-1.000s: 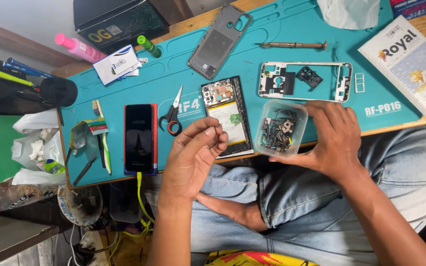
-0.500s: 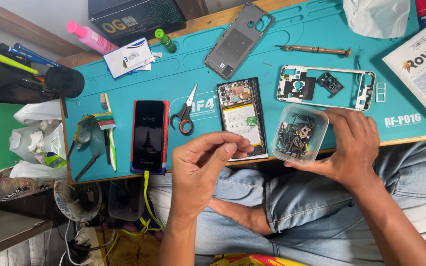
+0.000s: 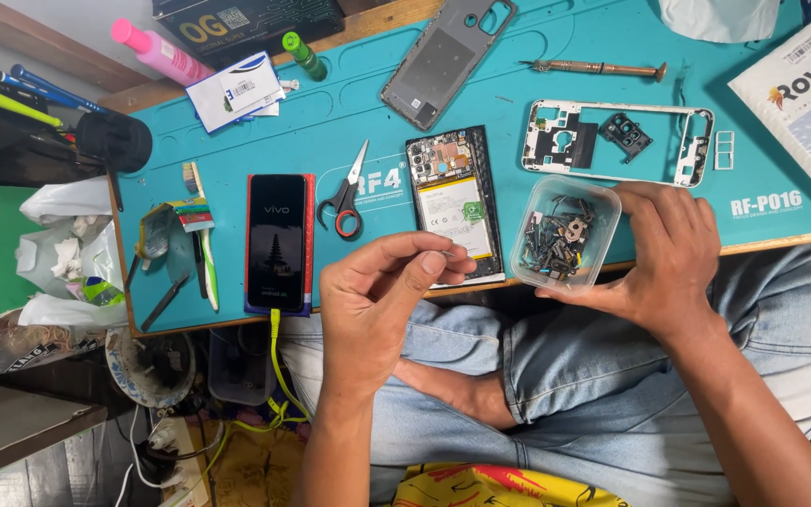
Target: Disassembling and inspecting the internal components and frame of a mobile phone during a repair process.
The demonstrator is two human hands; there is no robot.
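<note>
Head view: right hand (image 3: 673, 253) grips clear square tub (image 3: 565, 233) near white booklet (image 3: 804, 103).

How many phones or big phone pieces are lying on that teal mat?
4. An intact phone at left, an opened phone in the middle, a grey back cover above it, and a white frame at right.

head view, looking down, close over mat (image 3: 556, 66)

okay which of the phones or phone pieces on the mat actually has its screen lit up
The black phone in the red case, lying left of the scissors with a yellow cable plugged in. The opened phone, grey back cover and white frame show no screen.
</note>
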